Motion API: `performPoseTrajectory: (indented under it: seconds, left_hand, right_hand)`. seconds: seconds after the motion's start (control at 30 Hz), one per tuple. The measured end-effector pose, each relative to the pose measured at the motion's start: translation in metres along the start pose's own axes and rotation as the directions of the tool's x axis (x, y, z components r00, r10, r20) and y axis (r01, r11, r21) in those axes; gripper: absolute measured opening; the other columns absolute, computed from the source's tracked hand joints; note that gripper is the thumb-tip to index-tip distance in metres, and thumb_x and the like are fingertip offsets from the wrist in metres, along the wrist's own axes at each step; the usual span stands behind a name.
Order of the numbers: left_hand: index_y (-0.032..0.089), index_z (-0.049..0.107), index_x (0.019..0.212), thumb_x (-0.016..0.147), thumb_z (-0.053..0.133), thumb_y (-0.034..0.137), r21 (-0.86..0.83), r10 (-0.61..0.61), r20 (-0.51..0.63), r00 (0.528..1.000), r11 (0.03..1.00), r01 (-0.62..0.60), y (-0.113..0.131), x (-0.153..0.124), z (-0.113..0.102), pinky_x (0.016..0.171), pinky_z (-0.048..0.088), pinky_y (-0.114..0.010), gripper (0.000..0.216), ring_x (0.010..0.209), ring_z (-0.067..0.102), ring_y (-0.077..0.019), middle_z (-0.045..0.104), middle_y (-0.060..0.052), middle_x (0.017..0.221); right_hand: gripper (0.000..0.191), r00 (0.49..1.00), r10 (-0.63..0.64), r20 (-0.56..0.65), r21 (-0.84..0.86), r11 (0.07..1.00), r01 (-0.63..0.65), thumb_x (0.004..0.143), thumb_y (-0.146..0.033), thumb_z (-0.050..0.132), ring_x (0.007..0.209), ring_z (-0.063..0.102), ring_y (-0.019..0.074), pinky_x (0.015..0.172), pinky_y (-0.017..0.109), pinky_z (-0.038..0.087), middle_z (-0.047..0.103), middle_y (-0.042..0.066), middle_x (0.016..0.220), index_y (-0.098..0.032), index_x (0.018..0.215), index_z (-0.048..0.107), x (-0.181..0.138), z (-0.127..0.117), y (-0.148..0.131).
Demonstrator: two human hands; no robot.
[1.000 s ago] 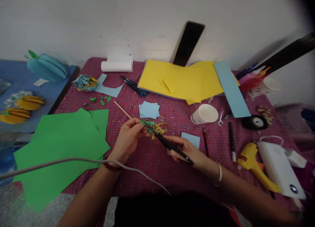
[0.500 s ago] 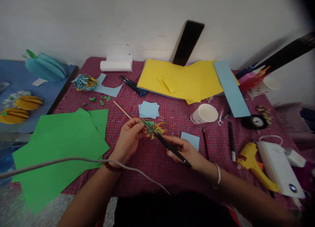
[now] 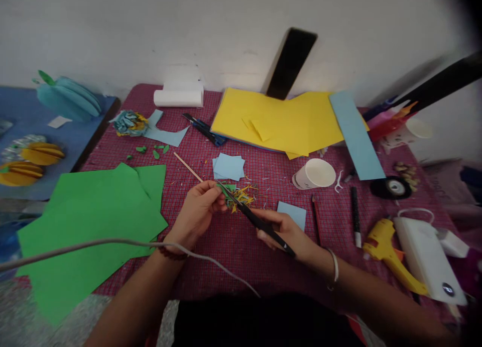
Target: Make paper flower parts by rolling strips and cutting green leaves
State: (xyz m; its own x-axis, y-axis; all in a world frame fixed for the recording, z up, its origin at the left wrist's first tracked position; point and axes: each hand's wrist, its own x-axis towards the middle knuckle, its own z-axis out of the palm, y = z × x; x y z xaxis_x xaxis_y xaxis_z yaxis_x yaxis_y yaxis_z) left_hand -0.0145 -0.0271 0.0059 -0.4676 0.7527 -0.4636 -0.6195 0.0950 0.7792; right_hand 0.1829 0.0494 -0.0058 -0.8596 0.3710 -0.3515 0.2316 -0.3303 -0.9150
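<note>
Between the fingertips of my left hand (image 3: 194,209) is a small piece of green paper (image 3: 229,188), mostly covered by the fingers. My right hand (image 3: 288,234) is closed round the black handles of a pair of scissors (image 3: 259,224). Its blades point up and left, reaching the green paper at my left fingertips. Just under the blades lies a heap of thin yellow, green and pale scraps (image 3: 244,195). A thin wooden stick (image 3: 187,165) runs up to my left fingers; I cannot tell whether they touch it. Light blue paper squares (image 3: 229,166) lie beyond.
Large green sheets (image 3: 101,206) cover the left side, a grey cable (image 3: 109,241) crossing above them. Yellow sheets (image 3: 316,121) and a leaning black phone (image 3: 292,61) are at the back. To the right are a paper cup (image 3: 314,174) and a yellow glue gun (image 3: 387,251).
The view has shifted very slightly. Both hands, the scissors and the green paper keep nearly the same places; the blades seem to have turned a little against the paper.
</note>
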Motion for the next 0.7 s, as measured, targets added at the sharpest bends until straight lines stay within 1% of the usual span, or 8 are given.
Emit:
performPoseTrajectory:
  seconds: [0.07, 0.17, 0.33, 0.5, 0.63, 0.7]
  left_hand:
    - [0.014, 0.056, 0.063, 0.057, 0.077, 0.021, 0.008, -0.015, 0.002, 1.000, 1.000, 0.015, 0.001, 0.001, -0.002, 0.042, 0.047, -0.018, 0.023, 0.045, 0.051, -0.0071, 0.058, 0.003, 0.051]
    - [0.014, 0.056, 0.061, 0.057, 0.076, 0.021, 0.027, -0.044, 0.015, 0.999, 0.999, 0.044, 0.003, 0.002, -0.004, 0.041, 0.047, -0.018, 0.022, 0.044, 0.051, -0.0069, 0.058, 0.003, 0.051]
    - [0.013, 0.057, 0.059, 0.056, 0.075, 0.020, 0.085, -0.095, 0.038, 0.995, 0.992, 0.091, 0.007, 0.003, -0.008, 0.041, 0.047, -0.017, 0.020, 0.043, 0.051, -0.0064, 0.058, 0.002, 0.050]
    - [0.013, 0.056, 0.059, 0.056, 0.073, 0.018, 0.126, -0.150, 0.040, 0.988, 0.982, 0.143, 0.008, 0.006, -0.012, 0.039, 0.046, -0.017, 0.018, 0.041, 0.051, -0.0067, 0.058, 0.002, 0.049]
    - [0.014, 0.057, 0.060, 0.057, 0.073, 0.018, 0.150, -0.174, 0.057, 0.983, 0.975, 0.164, 0.008, 0.007, -0.013, 0.039, 0.045, -0.017, 0.017, 0.040, 0.052, -0.0071, 0.059, 0.002, 0.049]
    - [0.014, 0.057, 0.060, 0.056, 0.073, 0.018, 0.154, -0.178, 0.063, 0.982, 0.974, 0.167, 0.008, 0.007, -0.014, 0.039, 0.045, -0.017, 0.018, 0.040, 0.052, -0.0070, 0.059, 0.002, 0.049]
  right_hand:
    - [0.058, 1.000, -0.018, 0.003, -0.008, 1.000, 0.018, 0.075, -0.034, 0.073, 0.047, 0.031, 0.0049, 0.042, 0.019, 0.025, 0.048, -0.004, 0.063, -0.017, 0.128, 0.059, 0.000, -0.001, 0.000]
    - [0.055, 0.999, -0.042, -0.006, -0.044, 0.998, 0.042, 0.074, -0.032, 0.073, 0.049, 0.032, 0.0048, 0.042, 0.020, 0.026, 0.052, -0.002, 0.070, -0.018, 0.126, 0.061, 0.000, -0.003, 0.000]
    - [0.055, 1.000, -0.018, 0.005, -0.090, 0.996, 0.018, 0.074, -0.032, 0.072, 0.052, 0.038, 0.0072, 0.045, 0.021, 0.032, 0.053, -0.001, 0.069, -0.020, 0.127, 0.061, 0.000, -0.007, -0.004]
    - [0.052, 0.999, -0.040, 0.031, -0.139, 0.989, 0.044, 0.074, -0.029, 0.072, 0.066, 0.051, 0.0119, 0.058, 0.024, 0.044, 0.059, 0.001, 0.076, -0.023, 0.125, 0.063, 0.000, -0.013, -0.008]
    - [0.052, 0.999, -0.031, 0.041, -0.203, 0.978, 0.039, 0.075, -0.029, 0.071, 0.069, 0.055, 0.0139, 0.062, 0.026, 0.048, 0.061, 0.001, 0.073, -0.024, 0.126, 0.063, 0.000, -0.018, -0.012]
    - [0.052, 0.999, -0.033, 0.040, -0.232, 0.972, 0.041, 0.075, -0.029, 0.071, 0.072, 0.058, 0.0152, 0.065, 0.028, 0.049, 0.064, 0.001, 0.078, -0.025, 0.126, 0.062, -0.001, -0.020, -0.014]
